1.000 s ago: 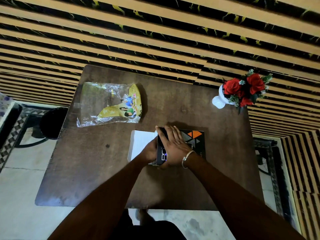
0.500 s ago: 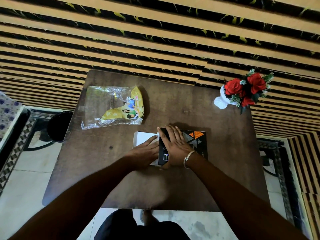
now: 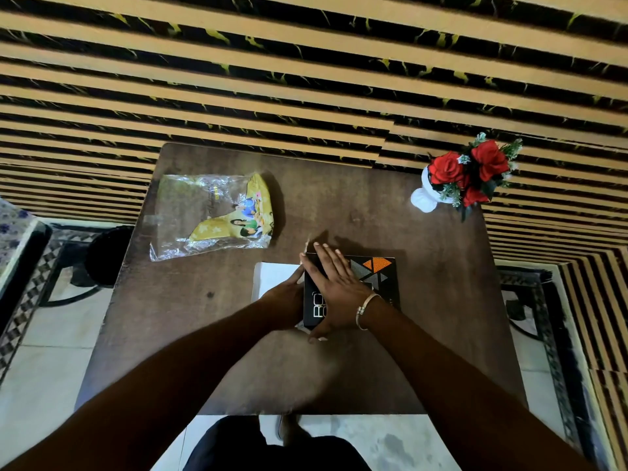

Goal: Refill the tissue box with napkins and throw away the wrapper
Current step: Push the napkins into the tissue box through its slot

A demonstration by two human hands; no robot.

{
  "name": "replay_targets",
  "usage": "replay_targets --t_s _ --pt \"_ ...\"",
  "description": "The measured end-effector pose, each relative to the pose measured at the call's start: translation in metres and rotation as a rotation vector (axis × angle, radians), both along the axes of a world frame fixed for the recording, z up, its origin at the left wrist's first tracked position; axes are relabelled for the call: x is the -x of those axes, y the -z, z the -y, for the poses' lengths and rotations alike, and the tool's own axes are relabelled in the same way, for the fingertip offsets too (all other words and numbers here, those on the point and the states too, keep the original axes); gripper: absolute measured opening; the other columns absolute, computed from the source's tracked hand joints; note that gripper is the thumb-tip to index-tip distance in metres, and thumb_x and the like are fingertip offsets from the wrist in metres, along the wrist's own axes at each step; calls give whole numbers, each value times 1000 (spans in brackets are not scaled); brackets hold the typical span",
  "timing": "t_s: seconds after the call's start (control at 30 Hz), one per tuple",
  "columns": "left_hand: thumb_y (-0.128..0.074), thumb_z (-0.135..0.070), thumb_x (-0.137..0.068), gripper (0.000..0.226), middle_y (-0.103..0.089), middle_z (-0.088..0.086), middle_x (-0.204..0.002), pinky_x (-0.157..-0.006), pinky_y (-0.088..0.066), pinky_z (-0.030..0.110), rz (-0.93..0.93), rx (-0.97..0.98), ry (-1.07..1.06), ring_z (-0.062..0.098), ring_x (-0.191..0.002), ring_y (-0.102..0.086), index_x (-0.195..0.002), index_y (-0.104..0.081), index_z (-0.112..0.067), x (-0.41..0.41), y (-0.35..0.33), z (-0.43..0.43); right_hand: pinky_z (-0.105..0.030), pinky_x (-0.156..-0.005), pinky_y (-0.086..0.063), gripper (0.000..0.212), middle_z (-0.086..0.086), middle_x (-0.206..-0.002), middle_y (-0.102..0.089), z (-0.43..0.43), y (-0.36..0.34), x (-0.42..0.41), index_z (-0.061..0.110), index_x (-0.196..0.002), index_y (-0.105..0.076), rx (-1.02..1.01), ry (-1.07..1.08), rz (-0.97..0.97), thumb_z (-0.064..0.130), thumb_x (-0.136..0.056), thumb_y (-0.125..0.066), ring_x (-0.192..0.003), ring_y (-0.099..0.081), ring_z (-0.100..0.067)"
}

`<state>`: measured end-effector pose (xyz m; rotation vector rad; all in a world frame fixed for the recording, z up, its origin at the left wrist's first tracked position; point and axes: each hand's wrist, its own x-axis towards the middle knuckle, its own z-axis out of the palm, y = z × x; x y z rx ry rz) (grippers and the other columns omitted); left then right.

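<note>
— Hands: how many are at work?
— Two. The right hand lies flat on top of the tissue box, fingers straight and close together, with the thumb down over the near edge. A bracelet sits on that wrist.
— And the other?
— The left hand rests on the napkins, fingers stretched toward the box's left end. It grips nothing.
— Where exactly are the napkins?
— They are one white stack, flat on the tabletop, right against the left end of the box. Part of it shows outside. The hands hide how much is inside.
— One box?
— One, black with orange and grey triangles on top, lying in the near half of the tabletop.
— The wrapper?
— One wrapper, clear plastic with a yellow printed part. It lies flat toward the far left corner, apart from both the box and the stack. The wood shows through its clear half.
— Any other container?
— One white vase at the far right edge, holding three red roses with green sprigs.
— Beyond the tabletop?
— A dark round thing stands on the tiled floor to the left, and I cannot tell what it is. Behind is a wall of tan and black stripes.
</note>
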<state>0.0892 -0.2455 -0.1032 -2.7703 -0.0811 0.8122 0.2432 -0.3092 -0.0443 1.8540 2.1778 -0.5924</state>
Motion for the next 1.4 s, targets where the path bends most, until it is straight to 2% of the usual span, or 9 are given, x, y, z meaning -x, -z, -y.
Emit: replay_targets --t_s 0.13,0.2,0.27,0.33,0.67,0.9,1.07,1.2,1.4 --pt "-86 -49 -57 55 -77 -3 -107 -107 -24 57 79 61 -58 22 -111 -70 -108 -77 -29 2 12 8 -44 -118 18 154 -15 -160 24 -3 -2 -2 20 -152 20 36 -13 -20 78 -45 -76 -146 29 -31" --pt "-82 -49 -66 55 -75 -4 -115 -110 -13 61 27 106 -120 20 -118 -66 -117 -74 -32 0 12 8 -45 -118 18 152 -12 -160 24 -4 -4 -1 22 -152 19 53 -21 -19 74 -47 -78 -146 28 -31" --pt "-62 -42 -91 52 -58 2 -142 -108 15 59 47 93 -117 25 -142 -42 -141 -54 -28 -2 15 13 -48 -118 16 152 -9 -159 27 -5 -6 0 28 -151 21 87 -24 -21 72 -46 -79 -145 30 -32" --pt "-44 -31 -103 52 -38 9 -157 -106 25 55 80 103 -162 30 -151 -20 -152 -35 -20 -8 9 15 -49 -118 17 152 -6 -159 30 -7 -8 0 32 -149 22 126 -11 -23 69 -44 -82 -144 32 -32" --pt "-48 -26 -98 49 -45 13 -152 -116 17 54 96 264 -113 34 -150 -21 -145 -46 -15 8 2 10 -47 -115 17 145 -7 -160 25 -9 -6 3 33 -150 18 114 -17 11 54 -52 -86 -146 25 -36" --pt "-50 -25 -96 43 -47 15 -149 -119 10 55 129 288 -155 35 -148 -23 -137 -56 -11 7 -10 10 -54 -117 18 145 -5 -159 29 -9 -1 6 32 -150 19 107 -13 24 63 -51 -82 -144 29 -36" --pt "-58 -43 -83 75 -29 18 -154 -116 -25 47 439 457 -763 37 -140 -28 -148 -37 -12 40 0 16 -63 -114 14 147 -8 -162 13 -10 4 19 33 -150 18 53 55 -9 85 -43 -67 -148 20 -36" --pt "-55 -32 -82 57 -46 18 -133 -94 -43 48 714 352 -1264 41 -116 -49 -134 -48 -10 68 9 20 -67 -114 4 144 -7 -160 -7 -8 12 25 23 -153 11 -42 86 24 86 -45 -61 -149 0 -35" --pt "-60 -14 -89 41 -64 19 -114 -85 -47 39 843 548 -1466 36 -103 -58 -128 -58 -5 68 16 22 -66 -114 5 111 -11 -158 -13 -6 14 25 16 -141 -32 -101 65 31 73 -52 -63 -149 -1 -37"
